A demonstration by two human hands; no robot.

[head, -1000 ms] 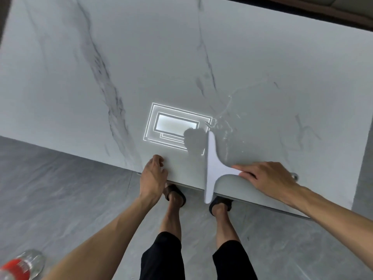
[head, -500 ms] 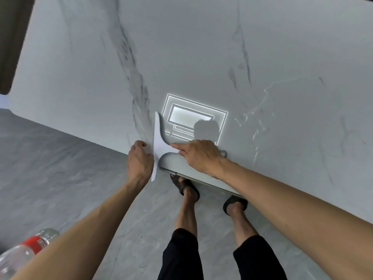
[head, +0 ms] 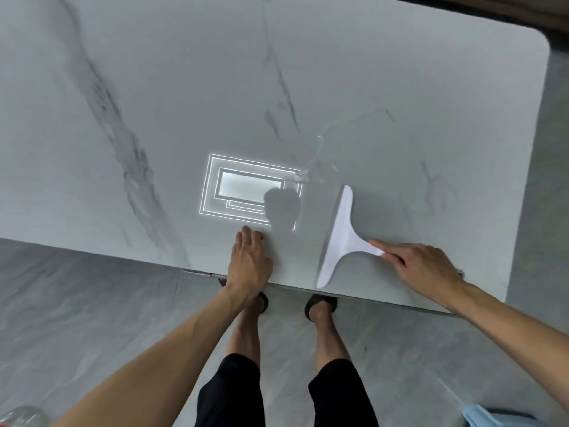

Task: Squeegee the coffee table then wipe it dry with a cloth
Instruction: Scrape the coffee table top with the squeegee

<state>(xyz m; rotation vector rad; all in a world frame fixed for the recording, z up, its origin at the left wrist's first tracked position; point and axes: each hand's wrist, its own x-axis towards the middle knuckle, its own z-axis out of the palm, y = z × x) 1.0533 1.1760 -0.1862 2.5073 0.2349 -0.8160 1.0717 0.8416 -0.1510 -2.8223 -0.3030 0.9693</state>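
Note:
A white T-shaped squeegee [head: 338, 238] lies blade-down on the grey marble coffee table [head: 338, 72], its blade running from near the table's front edge toward the middle. My right hand [head: 425, 269] grips the squeegee's handle, index finger stretched along it. My left hand [head: 251, 260] rests flat on the table near the front edge, left of the squeegee, holding nothing. A streak of water [head: 317, 161] glistens just beyond the blade's far end.
A bright rectangular ceiling-light reflection [head: 243, 186] shines on the tabletop. My feet in dark sandals [head: 320, 303] stand on the grey floor under the front edge. A light blue cloth [head: 489, 417] shows at the bottom right, a plastic bottle [head: 21, 417] at the bottom left.
My right hand has carried the squeegee from beside my left hand back to the right, and the blade now sits right of the light reflection. The left hand stayed on the table.

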